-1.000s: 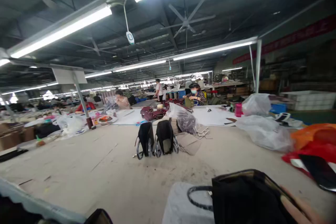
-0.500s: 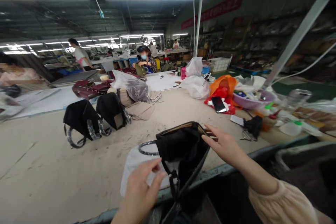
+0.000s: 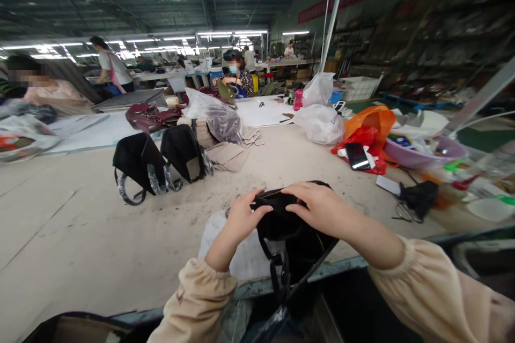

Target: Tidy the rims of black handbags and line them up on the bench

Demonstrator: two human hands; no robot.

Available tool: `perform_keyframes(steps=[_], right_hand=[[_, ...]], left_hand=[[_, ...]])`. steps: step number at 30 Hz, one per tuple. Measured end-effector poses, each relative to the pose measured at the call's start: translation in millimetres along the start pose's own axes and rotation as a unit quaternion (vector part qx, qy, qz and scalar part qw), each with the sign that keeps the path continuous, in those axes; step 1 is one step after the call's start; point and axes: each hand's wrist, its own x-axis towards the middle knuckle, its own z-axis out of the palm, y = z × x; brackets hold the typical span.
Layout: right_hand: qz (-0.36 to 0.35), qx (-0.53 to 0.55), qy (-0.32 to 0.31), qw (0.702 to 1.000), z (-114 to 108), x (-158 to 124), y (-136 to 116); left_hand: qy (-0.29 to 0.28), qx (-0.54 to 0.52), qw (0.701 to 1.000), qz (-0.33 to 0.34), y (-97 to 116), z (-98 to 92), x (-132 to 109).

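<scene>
A black bag [image 3: 300, 241] lies open at the table's front edge, its straps hanging down over the edge. My left hand [image 3: 245, 217] grips the left part of its far rim, thumb on the inner side and fingers beyond. My right hand [image 3: 317, 206] pinches the same rim further right, the thumb inside the opening. Under the bag's left side is a white sheet [image 3: 241, 257]. Two other black bags [image 3: 139, 163] with plastic-wrapped handles stand further back on the left.
Beige card pieces [image 3: 229, 155] and a clear plastic bag [image 3: 217, 115] lie behind the bags. On the right are a phone [image 3: 357, 156] on a red bag, a purple basin [image 3: 418, 156], scissors [image 3: 406, 212] and bottles. Co-workers sit and stand at the tables beyond.
My left hand has moved from in front of the bag up to its rim and closed on it. My right hand has shifted inward along the rim. The camera view has tilted down.
</scene>
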Motion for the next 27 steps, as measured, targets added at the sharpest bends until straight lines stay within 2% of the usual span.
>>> perform_keyframes(steps=[4,9,16,27], right_hand=[[0.01,-0.037,-0.052,0.998,7,9,-6],[0.044,-0.09,-0.077,0.992,8,11,-6],[0.097,-0.114,-0.064,0.987,4,5,0],[0.121,-0.126,-0.071,0.982,4,6,0]], left_hand=[[0.02,-0.024,1.0,0.003,-4,2.5,1],[0.017,-0.084,0.996,0.004,-8,5.8,2],[0.031,-0.158,0.987,-0.005,-9,12.0,1],[0.042,-0.159,0.986,-0.024,-4,15.5,2]])
